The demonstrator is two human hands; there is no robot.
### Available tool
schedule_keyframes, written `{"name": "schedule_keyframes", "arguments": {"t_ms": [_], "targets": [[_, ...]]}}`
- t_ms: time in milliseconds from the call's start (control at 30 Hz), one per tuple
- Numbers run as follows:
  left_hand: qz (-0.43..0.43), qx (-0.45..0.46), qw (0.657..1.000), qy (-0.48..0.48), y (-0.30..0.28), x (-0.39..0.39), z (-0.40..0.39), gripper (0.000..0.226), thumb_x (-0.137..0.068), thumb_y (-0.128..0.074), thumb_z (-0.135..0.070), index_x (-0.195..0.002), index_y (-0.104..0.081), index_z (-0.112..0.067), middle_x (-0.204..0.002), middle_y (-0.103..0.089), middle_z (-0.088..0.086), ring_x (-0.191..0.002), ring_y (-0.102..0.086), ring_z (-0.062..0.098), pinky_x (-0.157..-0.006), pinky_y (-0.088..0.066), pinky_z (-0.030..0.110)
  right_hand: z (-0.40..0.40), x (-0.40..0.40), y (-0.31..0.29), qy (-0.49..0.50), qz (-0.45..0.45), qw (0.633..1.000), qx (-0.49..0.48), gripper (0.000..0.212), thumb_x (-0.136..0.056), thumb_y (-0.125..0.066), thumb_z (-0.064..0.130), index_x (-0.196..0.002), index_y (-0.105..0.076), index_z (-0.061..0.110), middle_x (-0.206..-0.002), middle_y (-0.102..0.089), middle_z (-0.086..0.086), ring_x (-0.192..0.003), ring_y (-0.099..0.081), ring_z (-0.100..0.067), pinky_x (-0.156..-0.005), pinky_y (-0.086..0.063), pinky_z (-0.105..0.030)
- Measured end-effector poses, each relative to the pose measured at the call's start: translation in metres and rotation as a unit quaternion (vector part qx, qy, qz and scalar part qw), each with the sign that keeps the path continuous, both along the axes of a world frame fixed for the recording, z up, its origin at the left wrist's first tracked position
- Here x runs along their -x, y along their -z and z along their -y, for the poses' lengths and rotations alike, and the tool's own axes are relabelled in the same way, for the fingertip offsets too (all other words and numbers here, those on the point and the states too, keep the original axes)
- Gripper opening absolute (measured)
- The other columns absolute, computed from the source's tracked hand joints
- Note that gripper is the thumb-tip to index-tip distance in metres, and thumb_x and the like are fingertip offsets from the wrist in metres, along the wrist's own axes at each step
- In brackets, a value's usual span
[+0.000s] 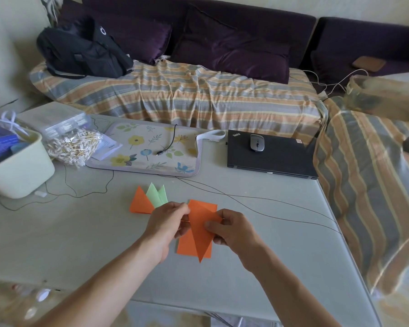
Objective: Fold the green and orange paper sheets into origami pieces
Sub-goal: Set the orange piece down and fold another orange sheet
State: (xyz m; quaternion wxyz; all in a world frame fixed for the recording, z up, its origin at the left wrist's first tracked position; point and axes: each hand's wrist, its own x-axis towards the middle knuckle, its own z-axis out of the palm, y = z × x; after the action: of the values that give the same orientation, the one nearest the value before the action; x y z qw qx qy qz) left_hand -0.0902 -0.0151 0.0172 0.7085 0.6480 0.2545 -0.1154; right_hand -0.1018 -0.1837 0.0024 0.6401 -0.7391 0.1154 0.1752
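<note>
While you look down from head view: your left hand (169, 223) pinches left edge of orange paper (197, 234), fingers curled on it. Your right hand (232, 228) grips paper's right side, thumb on top. Paper held just above table (80, 232), point toward you. Folded orange piece (139, 204) and green piece (156, 194) lie overlapping, just beyond left hand.

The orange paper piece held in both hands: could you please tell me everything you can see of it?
The orange paper piece looks like plain, matte paper folded into a long triangle, its sharp tip pointing toward the person and creased flaps at its far end. The left hand pinches its left edge; the right hand pinches its right side, thumb on top. It sits over a flat orange sheet on the table, apparently lifted. Folded orange and green pieces lie apart, beyond it.
</note>
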Motion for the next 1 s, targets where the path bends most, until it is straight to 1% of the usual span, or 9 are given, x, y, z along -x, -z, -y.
{"name": "schedule_keyframes", "arguments": {"t_ms": [167,267,367,467,567,733,800,867,1000], "targets": [[-0.001,0.016,1.000,-0.005,0.0006,-0.0003,-0.0015,0.009,-0.094,-0.061,-0.013,-0.090,-0.067,-0.008,-0.079,-0.070,0.010,-0.063,-0.063,0.018,-0.052,-0.054,0.021,-0.0001,-0.0001,-0.0015,0.004,0.007,1.000,-0.008,0.006,-0.091,-0.074,0.008,-0.088,-0.068,0.008,-0.075,-0.064,-0.005,-0.063,-0.055,-0.018,-0.075,-0.054,-0.033],[-0.002,0.043,0.999,0.009,-0.0001,0.0013,-0.0003,0.010,-0.096,-0.066,-0.015,-0.091,-0.069,-0.008,-0.082,-0.072,0.010,-0.066,-0.065,0.018,-0.054,-0.056,0.023,0.0014,0.0001,-0.0020,0.014,0.006,1.000,-0.007,0.013,-0.092,-0.072,0.007,-0.099,-0.067,-0.003,-0.077,-0.063,-0.007,-0.059,-0.053,-0.015,-0.070,-0.053,-0.028],[0.005,0.032,0.999,0.015,-0.0005,0.0011,0.0015,0.007,-0.093,-0.069,-0.005,-0.087,-0.069,-0.008,-0.077,-0.071,0.008,-0.064,-0.065,0.016,-0.060,-0.058,0.025,0.0009,0.0010,-0.0044,0.019,0.006,1.000,-0.013,0.014,-0.092,-0.071,0.006,-0.101,-0.067,-0.004,-0.078,-0.063,-0.007,-0.058,-0.053,-0.013,-0.067,-0.052,-0.026],[0.005,0.033,0.999,-0.003,-0.0008,0.0002,0.0008,0.009,-0.093,-0.066,-0.001,-0.087,-0.067,-0.007,-0.079,-0.070,0.010,-0.065,-0.065,0.018,-0.060,-0.058,0.026,-0.0003,0.0016,-0.0061,0.030,0.016,0.999,-0.031,0.012,-0.093,-0.069,0.004,-0.104,-0.068,0.008,-0.079,-0.063,-0.006,-0.062,-0.053,-0.017,-0.070,-0.051,-0.029],[-0.006,0.057,0.998,-0.026,-0.0018,-0.0014,-0.0001,0.005,-0.095,-0.064,-0.003,-0.091,-0.065,-0.006,-0.083,-0.069,0.013,-0.068,-0.065,0.021,-0.055,-0.058,0.025,0.0003,0.0012,-0.0066,0.043,0.039,0.997,-0.055,0.024,-0.093,-0.064,-0.001,-0.105,-0.072,0.018,-0.078,-0.063,-0.008,-0.069,-0.055,-0.018,-0.073,-0.052,-0.030],[-0.004,0.064,0.997,-0.041,-0.0004,-0.0024,-0.0015,0.007,-0.096,-0.063,-0.005,-0.097,-0.068,0.000,-0.085,-0.070,0.013,-0.069,-0.066,0.019,-0.057,-0.060,0.023,-0.0020,0.0000,-0.0058,0.037,0.070,0.993,-0.091,0.029,-0.095,-0.059,-0.005,-0.102,-0.078,0.015,-0.077,-0.063,-0.013,-0.080,-0.058,-0.023,-0.085,-0.052,-0.041],[0.000,0.067,0.997,-0.043,-0.0001,-0.0024,-0.0017,0.008,-0.096,-0.063,-0.004,-0.098,-0.069,0.000,-0.081,-0.071,0.011,-0.068,-0.066,0.018,-0.058,-0.059,0.023,-0.0031,0.0001,-0.0050,0.030,0.079,0.993,-0.083,0.030,-0.096,-0.059,-0.003,-0.099,-0.080,0.018,-0.089,-0.069,-0.026,-0.083,-0.058,-0.024,-0.089,-0.053,-0.050],[-0.001,0.077,0.996,-0.041,-0.0009,-0.0027,-0.0012,0.009,-0.096,-0.062,-0.003,-0.096,-0.070,0.000,-0.081,-0.071,0.011,-0.069,-0.067,0.018,-0.058,-0.059,0.024,-0.0028,0.0004,-0.0045,0.031,0.083,0.994,-0.068,0.033,-0.095,-0.058,-0.003,-0.096,-0.082,0.020,-0.102,-0.071,-0.027,-0.086,-0.060,-0.025,-0.096,-0.052,-0.055],[-0.015,0.123,0.992,-0.007,-0.0050,-0.0008,0.0015,0.016,-0.097,-0.057,-0.006,-0.089,-0.071,-0.005,-0.080,-0.071,0.012,-0.072,-0.066,0.021,-0.065,-0.058,0.029,-0.0011,0.0008,-0.0053,0.054,0.081,0.993,-0.067,0.039,-0.094,-0.053,-0.009,-0.088,-0.082,0.016,-0.100,-0.075,-0.021,-0.086,-0.064,-0.025,-0.096,-0.054,-0.050]]}}
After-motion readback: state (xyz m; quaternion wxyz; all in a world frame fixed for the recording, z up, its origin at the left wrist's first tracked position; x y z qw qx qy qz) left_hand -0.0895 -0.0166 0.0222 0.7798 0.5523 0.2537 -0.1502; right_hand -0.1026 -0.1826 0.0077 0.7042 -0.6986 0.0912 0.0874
